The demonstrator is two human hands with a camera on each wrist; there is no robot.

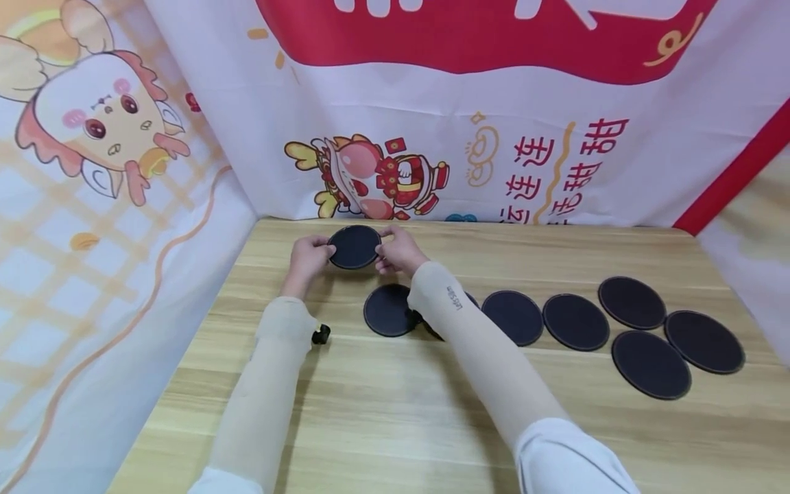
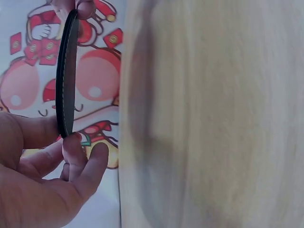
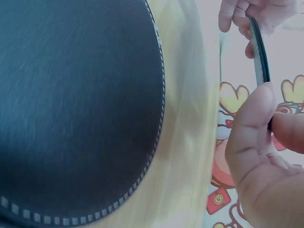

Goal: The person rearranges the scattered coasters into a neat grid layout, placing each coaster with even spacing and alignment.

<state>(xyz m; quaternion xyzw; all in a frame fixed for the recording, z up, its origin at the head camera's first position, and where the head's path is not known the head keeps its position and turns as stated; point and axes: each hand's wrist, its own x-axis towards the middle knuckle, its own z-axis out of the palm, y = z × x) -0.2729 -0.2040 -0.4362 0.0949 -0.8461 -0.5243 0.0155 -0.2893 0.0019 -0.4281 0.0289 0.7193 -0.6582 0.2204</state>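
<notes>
A round black coaster [image 1: 354,247] with a stitched rim is held up over the back left of the table. My left hand [image 1: 308,261] pinches its left edge between thumb and fingers. On the opposite edge, the thumb and fingers of my right hand [image 1: 401,252] grip it. Seen edge-on in the left wrist view, the coaster [image 2: 66,76] stands above the wood, casting a shadow there. Just in front of the hands, another black coaster [image 1: 389,310] lies flat, and it fills much of the right wrist view. The right sleeve partly hides one more coaster beside it.
Rightward along the wooden table [image 1: 370,412] lie more coasters, including one [image 1: 512,317] and its neighbour [image 1: 577,322]. Three others [image 1: 651,363] cluster at the right. A printed cloth [image 1: 401,103] hangs along the back edge, and another [image 1: 123,274] hangs at the left.
</notes>
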